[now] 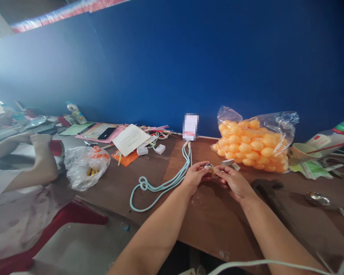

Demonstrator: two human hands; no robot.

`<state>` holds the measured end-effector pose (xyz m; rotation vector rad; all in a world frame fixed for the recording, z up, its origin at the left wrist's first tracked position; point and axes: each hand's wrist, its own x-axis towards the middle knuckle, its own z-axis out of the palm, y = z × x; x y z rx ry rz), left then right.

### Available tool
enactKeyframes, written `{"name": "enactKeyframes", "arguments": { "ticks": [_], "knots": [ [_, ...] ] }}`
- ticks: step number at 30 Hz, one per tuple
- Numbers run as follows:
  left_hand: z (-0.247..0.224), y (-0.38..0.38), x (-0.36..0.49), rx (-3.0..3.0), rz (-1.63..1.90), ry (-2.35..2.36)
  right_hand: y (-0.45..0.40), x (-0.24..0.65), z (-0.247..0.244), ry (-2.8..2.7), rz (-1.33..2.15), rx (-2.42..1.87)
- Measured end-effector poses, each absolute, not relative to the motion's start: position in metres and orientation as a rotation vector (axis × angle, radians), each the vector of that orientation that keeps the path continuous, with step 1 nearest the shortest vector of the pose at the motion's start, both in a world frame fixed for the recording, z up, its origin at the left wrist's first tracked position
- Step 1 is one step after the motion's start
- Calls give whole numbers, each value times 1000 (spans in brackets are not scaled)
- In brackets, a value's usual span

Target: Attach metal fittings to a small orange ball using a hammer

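Between my two hands, over the brown table [206, 217], is a small shiny rounded object [208, 167], silver with a gold tint; its kind is too small to make out. My left hand [195, 176] grips its left side with thumb and fingers. The fingertips of my right hand [231, 180] pinch at its right side. Just behind the right hand lie small white pieces [231, 164]. A clear plastic bag of orange balls [252, 145] stands beyond them. Left of my left hand, a light blue cord [160, 188] loops across the tabletop.
A blurred white card [190, 126] leans against the blue partition [172, 65]. Papers [131, 139] and a crumpled plastic bag [87, 168] lie to the left, near another person's arm [44, 160]. At right are a patterned cup [304, 152] and a shiny silver object [317, 198].
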<state>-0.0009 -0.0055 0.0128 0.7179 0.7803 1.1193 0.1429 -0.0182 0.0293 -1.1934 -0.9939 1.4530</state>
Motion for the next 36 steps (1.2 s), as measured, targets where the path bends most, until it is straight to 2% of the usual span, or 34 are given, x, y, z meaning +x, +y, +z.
{"name": "enactKeyframes", "arguments": {
  "ticks": [10, 24, 36],
  "knots": [
    [12, -4, 0, 698, 1139, 792, -16, 145, 26, -987, 1488, -1187],
    [16, -6, 1, 733, 1161, 839, -16, 141, 23, -1065, 1347, -1265],
    [16, -5, 2, 713, 1174, 830, -17, 140, 23, -1027, 1417, -1176]
  ]
}}
